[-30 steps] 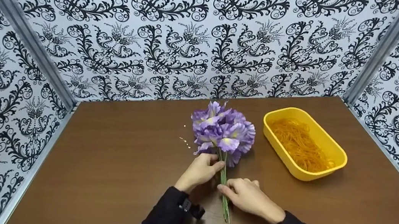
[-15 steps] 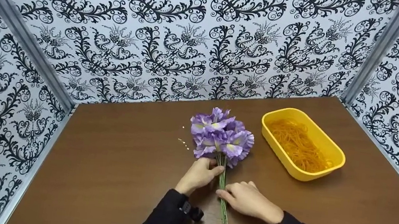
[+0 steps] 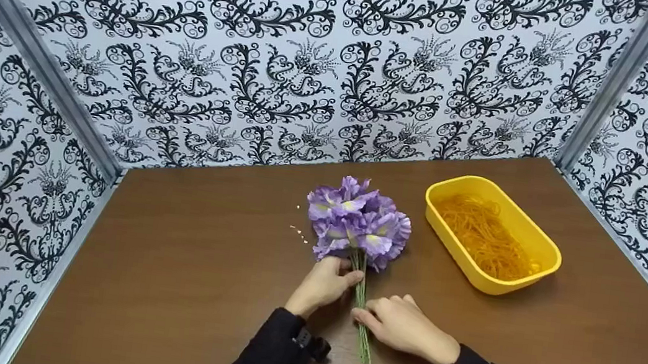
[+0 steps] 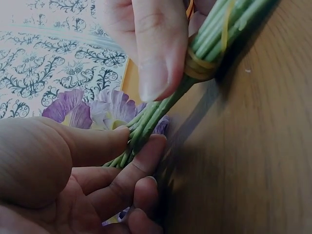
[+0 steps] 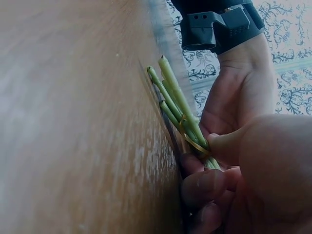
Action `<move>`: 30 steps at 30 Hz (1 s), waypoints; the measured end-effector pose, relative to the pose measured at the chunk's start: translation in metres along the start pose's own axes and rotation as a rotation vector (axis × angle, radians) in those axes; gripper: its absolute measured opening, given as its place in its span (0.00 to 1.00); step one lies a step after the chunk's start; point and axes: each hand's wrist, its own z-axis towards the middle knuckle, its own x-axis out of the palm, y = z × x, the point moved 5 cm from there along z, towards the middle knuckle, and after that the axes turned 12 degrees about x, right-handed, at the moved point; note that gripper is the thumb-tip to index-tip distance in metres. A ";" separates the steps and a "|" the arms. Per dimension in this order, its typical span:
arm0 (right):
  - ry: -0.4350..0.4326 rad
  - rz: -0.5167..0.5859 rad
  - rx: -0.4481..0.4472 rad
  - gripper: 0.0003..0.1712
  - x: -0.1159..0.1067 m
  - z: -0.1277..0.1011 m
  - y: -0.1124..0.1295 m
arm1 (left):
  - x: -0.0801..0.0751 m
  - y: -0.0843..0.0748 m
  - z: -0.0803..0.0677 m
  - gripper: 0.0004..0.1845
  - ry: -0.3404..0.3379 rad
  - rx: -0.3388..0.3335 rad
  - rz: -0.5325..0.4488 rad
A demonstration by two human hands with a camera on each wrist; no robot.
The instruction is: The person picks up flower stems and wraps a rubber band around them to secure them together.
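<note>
A bunch of purple artificial flowers (image 3: pixel 360 218) with yellow centres lies over the brown table, its green stems (image 3: pixel 363 337) pointing toward me. Just below the blooms, my left hand (image 3: pixel 325 281) pinches the stems between thumb and fingers. Lower down, my right hand (image 3: pixel 405 324) grips the same stems with thumb and fingers. A yellow rubber band (image 4: pixel 200 67) circles the stems beside the right thumb in the left wrist view. Part of the rubber band (image 5: pixel 195 145) also loops over the stems in the right wrist view, near the fingers. The right hand's fingertips are hidden in the head view.
To the right stands a yellow tub (image 3: pixel 548 262) holding a heap of rubber bands (image 3: pixel 485 238). Small pale bits (image 3: pixel 299 234) lie on the table (image 3: pixel 188 264) left of the blooms. Patterned walls (image 3: pixel 289 65) enclose the back and sides.
The bunch and both hands have shifted slightly toward me since a second ago, while the view itself moved a little. Both hands keep their hold on the stems.
</note>
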 end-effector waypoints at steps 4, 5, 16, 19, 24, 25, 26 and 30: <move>0.003 -0.004 0.011 0.23 0.000 0.000 0.001 | 0.001 0.000 0.000 0.11 -0.003 -0.012 -0.002; 0.005 -0.005 0.014 0.23 0.000 0.000 0.002 | 0.001 0.000 -0.001 0.11 -0.004 -0.014 -0.004; 0.034 -0.046 0.006 0.21 0.000 0.001 0.004 | 0.001 0.000 0.000 0.12 0.004 0.010 -0.012; 0.052 -0.049 0.002 0.21 -0.002 0.000 0.005 | 0.001 0.000 0.000 0.12 0.006 0.009 -0.025; 0.083 -0.058 -0.023 0.21 -0.009 -0.002 0.008 | 0.000 0.000 0.001 0.11 0.004 0.001 -0.055; 0.092 -0.057 -0.028 0.20 -0.011 -0.004 0.008 | 0.000 -0.001 0.001 0.11 0.007 0.001 -0.058; 0.100 -0.055 -0.033 0.20 -0.013 -0.005 0.009 | 0.000 -0.001 0.000 0.12 0.010 -0.001 -0.057; 0.171 -0.020 -0.038 0.18 -0.019 -0.010 0.009 | 0.000 -0.003 0.000 0.13 0.020 -0.005 -0.040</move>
